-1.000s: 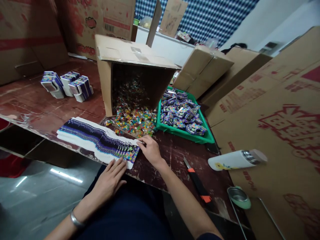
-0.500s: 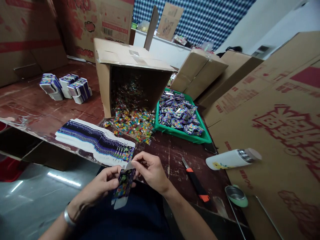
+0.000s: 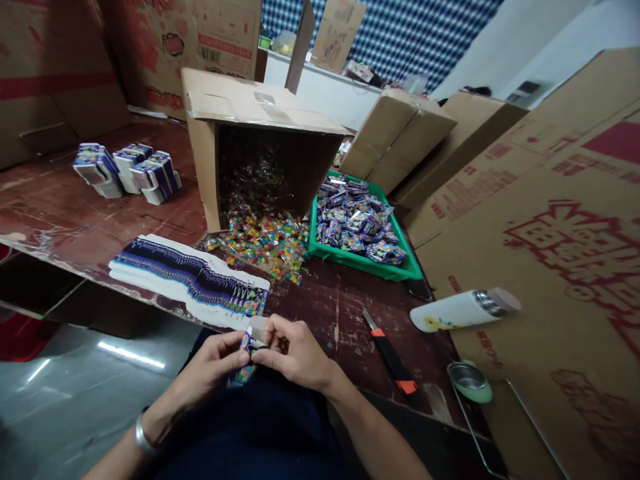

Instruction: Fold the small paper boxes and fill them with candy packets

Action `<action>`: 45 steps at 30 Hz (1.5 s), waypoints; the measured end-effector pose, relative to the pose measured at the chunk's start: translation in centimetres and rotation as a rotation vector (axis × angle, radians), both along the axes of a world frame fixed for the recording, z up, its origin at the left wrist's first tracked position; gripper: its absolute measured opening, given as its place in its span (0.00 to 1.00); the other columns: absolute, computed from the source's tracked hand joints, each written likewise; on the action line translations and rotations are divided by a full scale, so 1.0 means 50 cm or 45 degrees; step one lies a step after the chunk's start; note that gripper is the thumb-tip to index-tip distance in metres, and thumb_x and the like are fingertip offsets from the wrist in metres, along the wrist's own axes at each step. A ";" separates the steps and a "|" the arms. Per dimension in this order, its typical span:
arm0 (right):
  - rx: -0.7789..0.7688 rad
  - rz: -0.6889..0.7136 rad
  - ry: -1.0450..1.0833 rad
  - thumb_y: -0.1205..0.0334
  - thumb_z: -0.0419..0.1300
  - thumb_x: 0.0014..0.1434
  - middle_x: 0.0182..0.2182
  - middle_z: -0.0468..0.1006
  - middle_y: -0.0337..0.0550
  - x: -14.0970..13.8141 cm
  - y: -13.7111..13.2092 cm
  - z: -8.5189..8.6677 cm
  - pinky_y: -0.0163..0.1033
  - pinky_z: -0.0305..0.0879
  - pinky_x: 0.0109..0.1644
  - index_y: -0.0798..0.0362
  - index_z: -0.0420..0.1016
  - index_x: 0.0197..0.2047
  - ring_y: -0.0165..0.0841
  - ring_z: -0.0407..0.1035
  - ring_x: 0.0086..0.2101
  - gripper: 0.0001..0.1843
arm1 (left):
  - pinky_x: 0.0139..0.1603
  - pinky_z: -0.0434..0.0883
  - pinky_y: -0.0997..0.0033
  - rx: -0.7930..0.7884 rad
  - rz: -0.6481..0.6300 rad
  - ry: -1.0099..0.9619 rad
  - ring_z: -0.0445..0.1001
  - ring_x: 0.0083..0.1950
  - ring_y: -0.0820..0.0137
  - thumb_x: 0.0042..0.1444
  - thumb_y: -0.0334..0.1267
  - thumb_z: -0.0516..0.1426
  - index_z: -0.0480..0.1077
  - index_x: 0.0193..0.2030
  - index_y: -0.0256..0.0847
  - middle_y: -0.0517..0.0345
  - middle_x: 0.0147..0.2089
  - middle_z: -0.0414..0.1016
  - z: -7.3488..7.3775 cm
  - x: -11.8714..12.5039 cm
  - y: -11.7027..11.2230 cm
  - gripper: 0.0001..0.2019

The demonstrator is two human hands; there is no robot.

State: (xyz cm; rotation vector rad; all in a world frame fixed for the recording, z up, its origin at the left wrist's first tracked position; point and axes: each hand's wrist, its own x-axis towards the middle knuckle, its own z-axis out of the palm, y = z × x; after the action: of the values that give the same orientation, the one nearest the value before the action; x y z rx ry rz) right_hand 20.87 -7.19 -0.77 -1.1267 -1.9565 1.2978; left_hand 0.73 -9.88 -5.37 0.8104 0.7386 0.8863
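Above my lap at the table edge, a small purple printed carton (image 3: 243,375) is held between my two hands. My left hand (image 3: 215,363) grips it from the left side, thumb in front. The thumb and curled fingers of my right hand (image 3: 300,357) pinch its upper end, by a pale flap (image 3: 257,325). My fingers cover much of the carton. Just beyond them lies a fanned row of flat printed cartons (image 3: 190,277), overlapping one another on the table.
Clear packets of colourful candy (image 3: 270,247) spill from a tipped cardboard box (image 3: 200,167). A green tray (image 3: 360,262) holds many purple packets. Stacked cartons (image 3: 155,177) stand at left. Right of my hands lie a utility knife (image 3: 390,357), a white flask (image 3: 450,312) and a green cup (image 3: 473,383).
The carton has tipped, with its upper end turned more toward me. My right hand has shifted, its thumb now pressing on the carton near my left thumb.
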 end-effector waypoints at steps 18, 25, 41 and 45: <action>0.319 -0.632 0.430 0.59 0.64 0.62 0.32 0.75 0.38 -0.078 -0.005 -0.104 0.35 0.68 0.37 0.49 0.75 0.51 0.30 0.69 0.30 0.13 | 0.43 0.79 0.70 0.201 0.726 0.371 0.81 0.40 0.68 0.50 0.39 0.68 0.69 0.59 0.46 0.56 0.50 0.78 -0.025 0.046 -0.017 0.28; 0.361 -0.500 0.387 0.61 0.61 0.65 0.39 0.75 0.43 -0.068 -0.001 -0.093 0.39 0.68 0.44 0.51 0.73 0.34 0.35 0.72 0.40 0.07 | 0.36 0.74 0.76 0.279 0.428 0.343 0.75 0.36 0.73 0.55 0.37 0.65 0.71 0.49 0.43 0.60 0.42 0.73 -0.020 0.020 -0.003 0.15; -0.245 -0.320 0.385 0.54 0.71 0.53 0.26 0.75 0.38 -0.049 0.044 -0.032 0.35 0.68 0.33 0.54 0.74 0.28 0.30 0.69 0.27 0.14 | 0.44 0.77 0.67 0.404 0.344 0.475 0.78 0.42 0.67 0.59 0.37 0.61 0.64 0.61 0.45 0.52 0.49 0.76 -0.022 0.000 -0.014 0.24; -0.092 -0.261 0.328 0.53 0.68 0.58 0.26 0.75 0.38 -0.046 0.047 -0.023 0.36 0.69 0.34 0.53 0.73 0.27 0.31 0.69 0.28 0.15 | 0.43 0.77 0.68 0.356 0.334 0.437 0.78 0.40 0.68 0.58 0.37 0.61 0.66 0.63 0.45 0.52 0.49 0.76 -0.009 0.003 -0.016 0.25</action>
State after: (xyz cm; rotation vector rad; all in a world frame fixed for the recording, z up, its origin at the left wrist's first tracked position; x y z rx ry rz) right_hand 18.55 -4.82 -1.93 -1.1009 -1.5773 1.3382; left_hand 0.89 -10.66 -5.82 1.1497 1.0534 1.1163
